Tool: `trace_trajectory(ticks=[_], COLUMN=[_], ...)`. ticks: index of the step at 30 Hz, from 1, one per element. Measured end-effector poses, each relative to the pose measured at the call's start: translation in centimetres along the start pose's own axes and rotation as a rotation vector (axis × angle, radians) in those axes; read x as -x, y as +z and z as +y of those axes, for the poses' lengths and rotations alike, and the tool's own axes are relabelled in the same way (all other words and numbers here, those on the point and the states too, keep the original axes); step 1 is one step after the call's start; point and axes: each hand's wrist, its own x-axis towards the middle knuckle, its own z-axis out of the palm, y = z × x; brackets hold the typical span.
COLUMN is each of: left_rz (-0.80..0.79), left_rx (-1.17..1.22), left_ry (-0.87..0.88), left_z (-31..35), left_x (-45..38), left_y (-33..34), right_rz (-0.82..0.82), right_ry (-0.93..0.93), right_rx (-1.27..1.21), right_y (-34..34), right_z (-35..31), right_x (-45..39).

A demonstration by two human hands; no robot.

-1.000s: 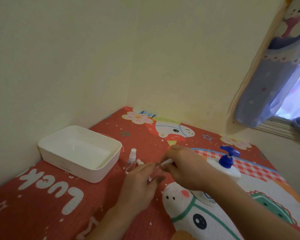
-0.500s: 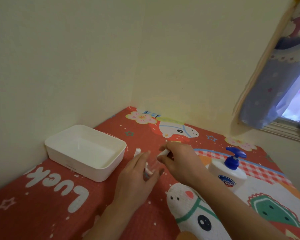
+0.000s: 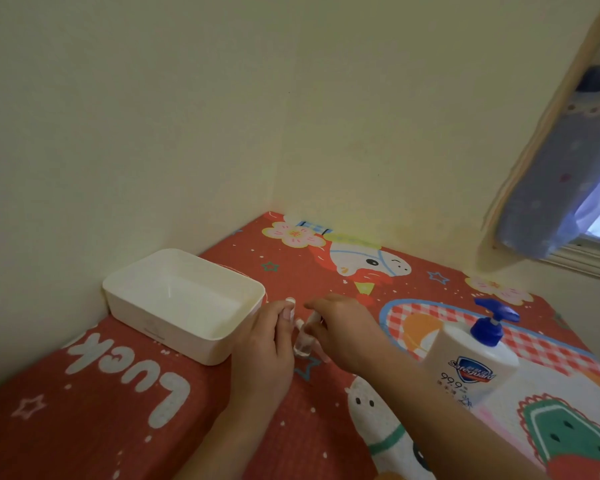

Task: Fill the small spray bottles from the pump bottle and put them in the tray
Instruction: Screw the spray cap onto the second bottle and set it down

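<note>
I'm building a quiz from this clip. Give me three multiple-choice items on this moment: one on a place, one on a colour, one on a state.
1. Where does the white tray stand?
A. by the left wall
B. beside the window
C. on the pump bottle

2. What colour is the pump head of the pump bottle?
A. red
B. blue
C. green

3. What is inside the tray?
A. two spray bottles
B. a cloth
C. nothing visible

Answers: 1 A, it sits against the left wall; 2 B, the pump is blue above a white body; 3 C, its floor shows bare, while the small clear bottle stands between left hand and right hand.
</note>
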Motion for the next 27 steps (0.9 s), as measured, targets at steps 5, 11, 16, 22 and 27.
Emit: trace_trajectory(ticks=[5, 11, 16, 22, 27], left_rz=[0.004, 0.012, 0.010, -0.002, -0.023], left_rx=[0.005, 0.024, 0.015, 0.005, -0.007], left_ry=[-0.003, -0.031, -0.040, -0.029, -0.028], left_z=[0.2, 0.0, 0.2, 0.6, 0.3], left_x=[-0.1, -0.1, -0.1, 0.1, 0.2], left_y=[0.0, 0.0, -0.2, -0.1, -0.1], right_rz=[0.024, 0.034, 0.198, 0.000, -0.053], right_ry=[-0.022, -0.018, 0.141, 0.289, 0.292], right_rx=[-0.016, -0.089, -0.142, -0.108, -0.057], right_y=[0.9, 1.2, 0.6, 2.8, 4.9], right_z=[0.2, 0.7, 2.1, 2.5, 2.6], right_x=[-0.3, -0.1, 0.6, 1.7, 1.6])
